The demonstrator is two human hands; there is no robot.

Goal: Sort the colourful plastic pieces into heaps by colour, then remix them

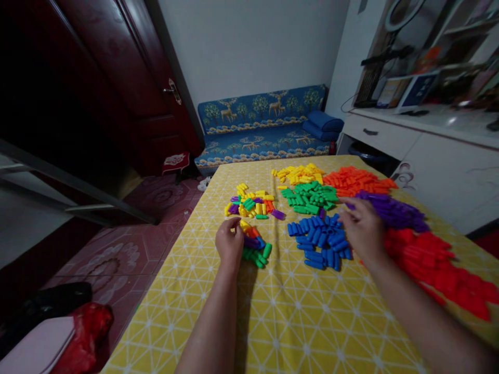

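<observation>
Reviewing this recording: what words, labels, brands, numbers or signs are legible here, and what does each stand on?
No text can be read anywhere.
Dark blue panel on the cabinet counter: any print is too small and blurred to read.
Colored pieces on the table: no lettering can be made out.

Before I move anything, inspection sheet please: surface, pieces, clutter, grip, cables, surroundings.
Surface: yellow tablecloth, white triangle pattern.
Pieces: yellow heap, orange heap, green heap, blue heap, purple heap, red heap; far mixed heap, near mixed heap.
Clutter: red bag beside the table.
Grip: left hand at near mixed heap; right hand between blue heap and purple heap; whether either holds a piece is unclear.
Cables: thin dark cable by the white cabinet.
Surroundings: dark red door, deer-print sofa.
</observation>
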